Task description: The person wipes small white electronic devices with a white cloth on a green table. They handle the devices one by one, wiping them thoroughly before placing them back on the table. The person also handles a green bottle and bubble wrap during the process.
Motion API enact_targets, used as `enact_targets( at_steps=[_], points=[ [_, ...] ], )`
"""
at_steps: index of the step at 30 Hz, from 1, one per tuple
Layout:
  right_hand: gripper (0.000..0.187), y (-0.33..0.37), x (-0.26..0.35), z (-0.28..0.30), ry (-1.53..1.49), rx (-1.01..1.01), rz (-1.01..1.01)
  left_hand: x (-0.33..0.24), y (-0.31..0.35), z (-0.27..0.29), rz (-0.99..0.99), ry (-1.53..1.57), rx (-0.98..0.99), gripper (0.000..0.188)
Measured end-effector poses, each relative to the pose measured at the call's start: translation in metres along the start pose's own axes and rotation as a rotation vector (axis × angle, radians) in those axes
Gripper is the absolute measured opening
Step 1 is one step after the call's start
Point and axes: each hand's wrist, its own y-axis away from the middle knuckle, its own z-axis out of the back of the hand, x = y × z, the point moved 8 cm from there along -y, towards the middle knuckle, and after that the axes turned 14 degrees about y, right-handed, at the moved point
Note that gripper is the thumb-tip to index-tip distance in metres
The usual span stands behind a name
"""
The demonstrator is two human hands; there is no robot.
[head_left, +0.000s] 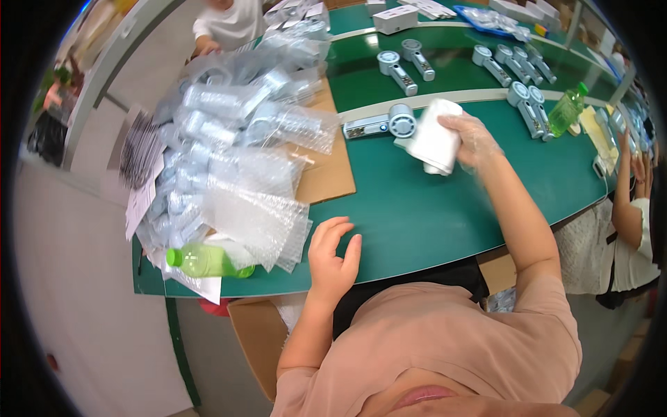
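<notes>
My right hand (478,141), in a thin clear plastic glove, is closed round a folded white cloth (435,139) above the green work table (431,215). Just left of the cloth lies a grey handheld device with a round head (401,122), like a small folding fan, its handle pointing left. The cloth overlaps the right side of its head from this view; whether they touch I cannot tell. My left hand (333,260) is bare and holds nothing, fingers apart, over the table's near edge. Beside it lie sheets of clear bubble wrap (250,215).
Bubble-wrapped devices (215,125) are heaped at left on cardboard (337,167). A green bottle (208,260) lies near left; another bottle (568,110) stands at right beside several bare devices (529,111). More devices (398,73) rest on the green belt. Co-workers (233,28) sit far left and right.
</notes>
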Motion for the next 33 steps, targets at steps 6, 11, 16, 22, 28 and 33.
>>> enact_targets(
  at_steps=[6,11,16,22,28,33],
  points=[
    [0.044,-0.039,-0.02,0.118,-0.048,-0.173,0.061,-0.018,-0.099,-0.072,-0.082,0.112,0.271,0.024],
    [0.052,-0.021,0.014,0.124,0.658,-0.287,0.011,-0.001,-0.201,-0.144,-0.09,-0.018,0.329,0.036],
    [0.037,0.001,0.037,0.13,1.144,-0.332,0.109,0.09,-0.286,-0.224,0.11,-0.444,0.507,0.059],
    [0.024,0.0,-0.005,0.058,1.663,0.335,0.152,0.208,-0.342,-0.276,0.452,-0.753,0.617,0.092],
    [0.025,0.033,-0.001,0.023,1.622,0.396,0.13,0.162,-0.338,-0.298,0.559,-0.924,0.561,0.078],
    [0.025,0.035,-0.002,0.016,1.618,0.392,0.204,0.172,-0.351,-0.272,0.484,-0.838,0.378,0.063]
  ],
)
